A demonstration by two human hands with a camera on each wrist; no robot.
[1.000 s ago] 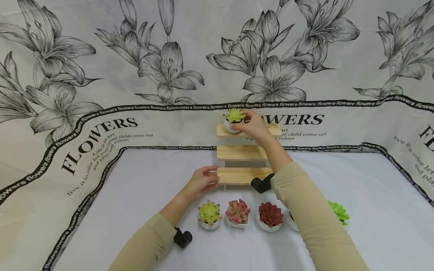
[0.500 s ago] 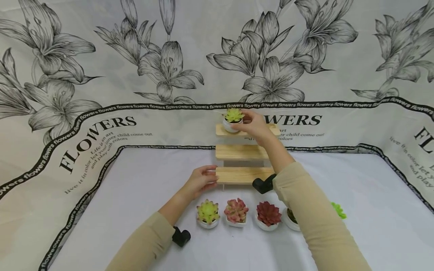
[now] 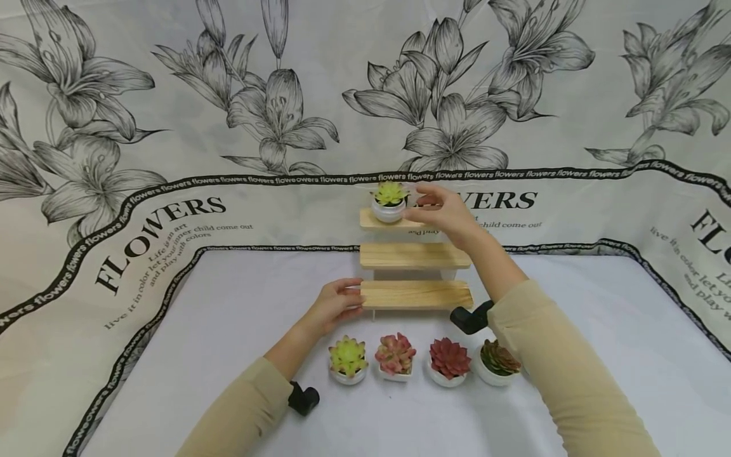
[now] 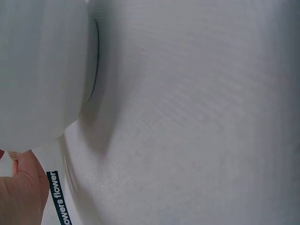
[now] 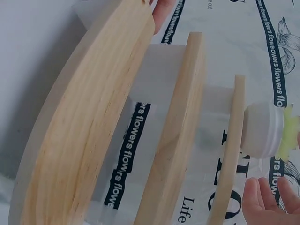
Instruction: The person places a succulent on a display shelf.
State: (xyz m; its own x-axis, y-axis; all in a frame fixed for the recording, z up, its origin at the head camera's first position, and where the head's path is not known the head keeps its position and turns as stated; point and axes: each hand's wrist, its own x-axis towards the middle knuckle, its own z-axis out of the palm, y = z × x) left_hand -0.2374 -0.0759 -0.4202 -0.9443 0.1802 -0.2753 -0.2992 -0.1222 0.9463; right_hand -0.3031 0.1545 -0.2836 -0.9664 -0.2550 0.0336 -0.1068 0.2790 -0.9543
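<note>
A yellow-green potted succulent (image 3: 389, 204) stands upright at the left end of the top board of a three-tier wooden display stand (image 3: 415, 296). My right hand (image 3: 448, 217) is just right of the white pot, fingers extended and apart from it, holding nothing. In the right wrist view, the fingers (image 5: 267, 202) show beside the pot (image 5: 263, 130) with a gap between. My left hand (image 3: 333, 307) grips the left end of the lowest board, thumb and fingers around its edge. Part of that hand (image 4: 24, 192) appears low in the left wrist view.
In front of the stand sits a row of potted succulents: yellow-green (image 3: 348, 359), pink (image 3: 396, 355), dark red (image 3: 448, 360) and green-brown (image 3: 498, 363). My right sleeve (image 3: 562, 362) covers the row's right end. A flower-printed cloth (image 3: 285, 127) hangs behind the white tabletop (image 3: 228, 304).
My right hand has let go of the yellow-green potted succulent and drawn away to the right, leaving it on the top board. The left hand keeps its grip on the lowest board.
</note>
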